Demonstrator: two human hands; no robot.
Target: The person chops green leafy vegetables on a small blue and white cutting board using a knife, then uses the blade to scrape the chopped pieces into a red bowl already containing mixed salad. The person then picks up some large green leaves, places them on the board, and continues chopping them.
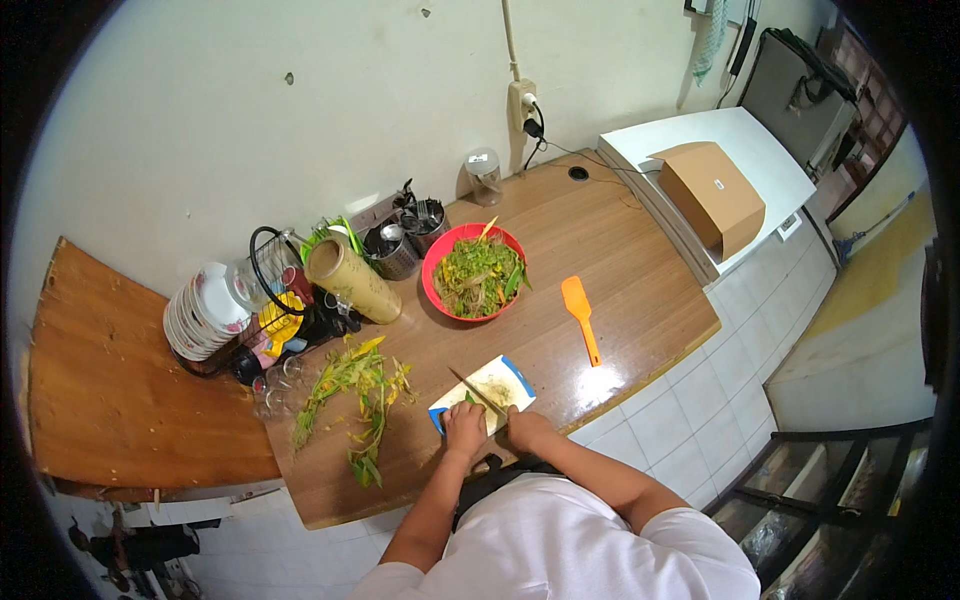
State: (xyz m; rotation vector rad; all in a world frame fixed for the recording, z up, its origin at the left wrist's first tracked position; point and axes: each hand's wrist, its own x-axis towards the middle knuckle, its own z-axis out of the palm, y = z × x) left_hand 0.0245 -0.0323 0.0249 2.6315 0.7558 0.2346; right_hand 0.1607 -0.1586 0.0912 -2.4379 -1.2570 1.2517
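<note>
A white cutting board (497, 373) with blue ends lies near the table's front edge. On its left part, my left hand (466, 429) presses down on some green leaves (469, 397), mostly hidden under the fingers. My right hand (527, 430) grips the handle of a kitchen knife (478, 392); its blade slants across the board beside my left fingertips. Fine green bits speckle the board right of the blade. To the left lie leafy plant stems (373, 405) with green and yellow leaves. Beyond the board stands a red bowl (429, 294) full of chopped greens.
An orange spatula (579, 309) lies to the right. Behind at left are a bamboo-like cylinder (360, 285), a rack of plates (202, 311), drinking glasses (277, 386) and metal cutlery holders (396, 259). A clear jar (484, 180) stands by the wall, a cardboard box (712, 195) on a white surface.
</note>
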